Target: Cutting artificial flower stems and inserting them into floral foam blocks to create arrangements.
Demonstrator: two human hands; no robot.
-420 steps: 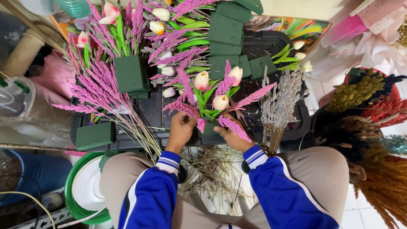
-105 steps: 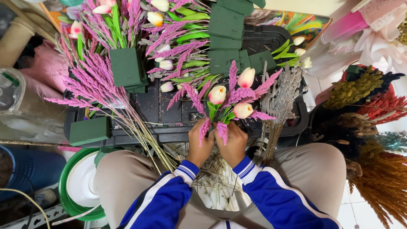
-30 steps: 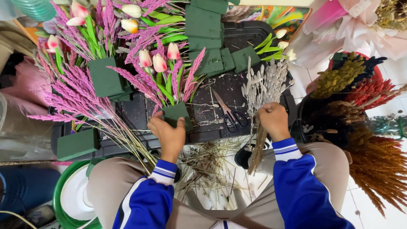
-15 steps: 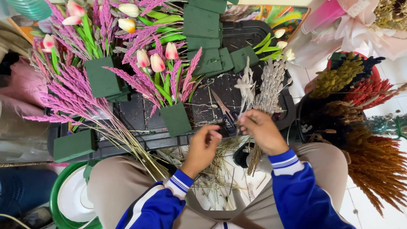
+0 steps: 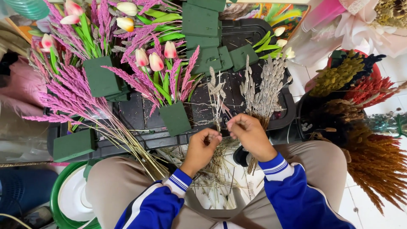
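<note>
My left hand (image 5: 202, 147) pinches the lower end of a thin grey dried stem (image 5: 216, 97) that stands up over the black tray (image 5: 135, 116). My right hand (image 5: 250, 135) is closed beside it, fingers at the same stem, with a bunch of grey dried sprigs (image 5: 265, 91) just beyond its knuckles. To the left stands a green foam block (image 5: 174, 118) stuck with pink tulips and magenta plumes (image 5: 159, 70). A second such arrangement (image 5: 99, 76) sits further left.
Several bare green foam blocks (image 5: 207, 38) lie at the tray's far side, another (image 5: 74, 145) at its near left. Loose magenta plume stalks (image 5: 80, 106) cross the tray. Dried red, olive and orange bunches (image 5: 364, 110) fill buckets at right. A green-rimmed basin (image 5: 63, 199) sits by my left knee.
My left hand has let go of the tulip foam block, which now stands on the tray, and joined my right hand at a single grey stem pulled from the dried bunch.
</note>
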